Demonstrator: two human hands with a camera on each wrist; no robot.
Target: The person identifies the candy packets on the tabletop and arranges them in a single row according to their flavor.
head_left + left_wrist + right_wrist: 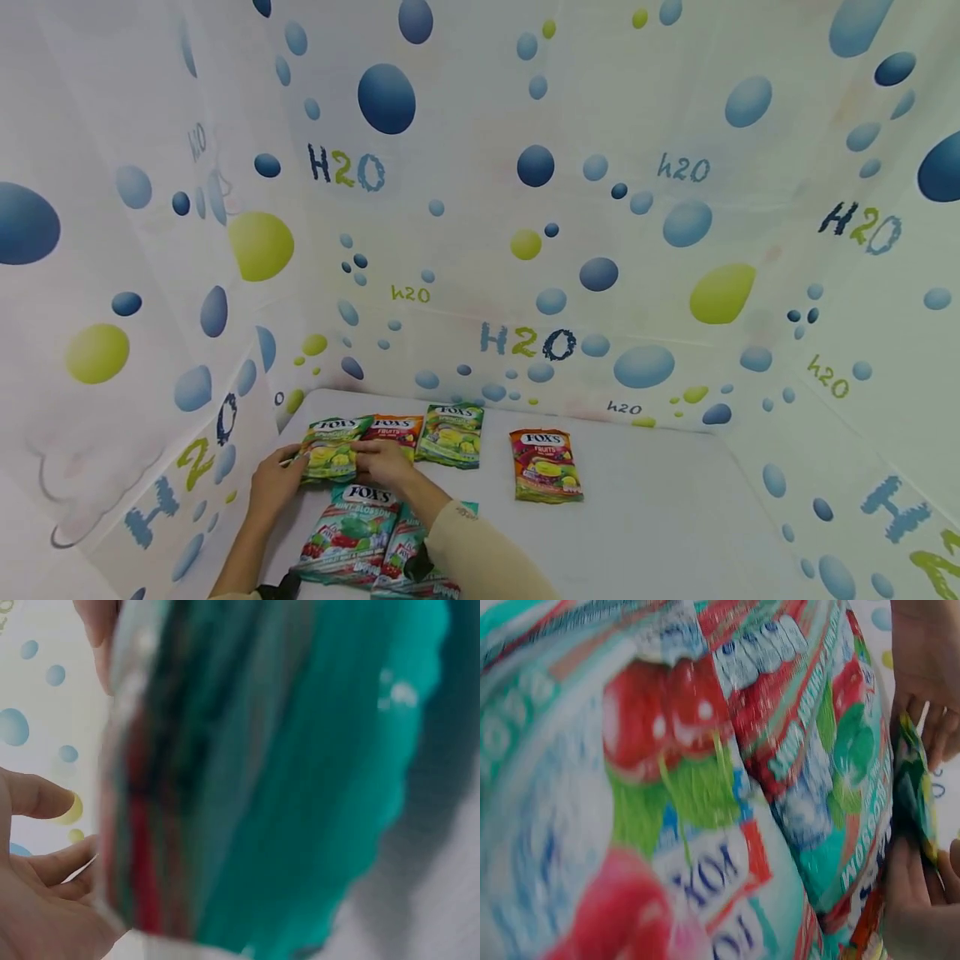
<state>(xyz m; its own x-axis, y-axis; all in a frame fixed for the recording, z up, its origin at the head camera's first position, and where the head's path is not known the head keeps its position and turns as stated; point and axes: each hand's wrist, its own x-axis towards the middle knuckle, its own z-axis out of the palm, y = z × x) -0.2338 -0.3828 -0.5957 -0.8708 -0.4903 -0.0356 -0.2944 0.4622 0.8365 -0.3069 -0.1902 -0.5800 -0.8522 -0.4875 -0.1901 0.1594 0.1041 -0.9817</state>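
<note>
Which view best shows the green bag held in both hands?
The head view: the green bag shows its printed front. The right wrist view catches it nearly edge-on; the left wrist view misses it, showing a blurred teal bag.

- At 7 o'clock in the head view, a green-and-yellow Fox's packet (328, 457) and the right hand (386, 463) obscure part of a red-orange Fruits packet (396, 427).
- The left hand's (274, 482) fingertips are hard to make out against the held packet.
- Near 6 o'clock, a cream sleeve (487, 546), cropped by the bottom edge, covers part of a teal Fox's packet (398, 557).
- In the left wrist view, a blurred teal wrapper (300, 787), lettering illegible, is cropped at 12 o'clock.
- In the right wrist view, a cherry-printed packet (686, 769) is cropped at 9 o'clock.
</note>
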